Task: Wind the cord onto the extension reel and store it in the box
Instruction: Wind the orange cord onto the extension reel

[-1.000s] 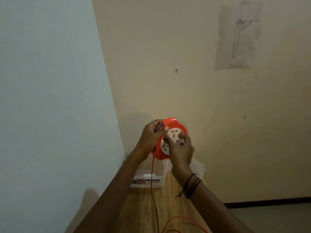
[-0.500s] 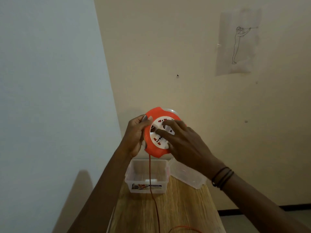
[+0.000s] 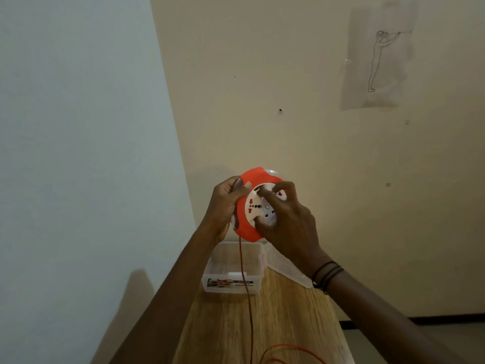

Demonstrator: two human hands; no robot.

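Reel (image 3: 256, 177) between left hand (image 3: 223, 206) and right hand (image 3: 291, 227); cord (image 3: 246, 298) (probably looped) cropped below.

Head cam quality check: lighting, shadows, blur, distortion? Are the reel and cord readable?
Head view: dim, warm light, with one small glint on the clear back rim of the reel. Soft shadows of arms and reel fall on both walls. The wall corner leans, likely from the wide-angle lens. The left hand and right hand are fairly sharp. The cord is thin but traceable past the box along the table.

Dim, soft indoor light; faint shadows on the walls, wide-angle bending at the edges, slight blur
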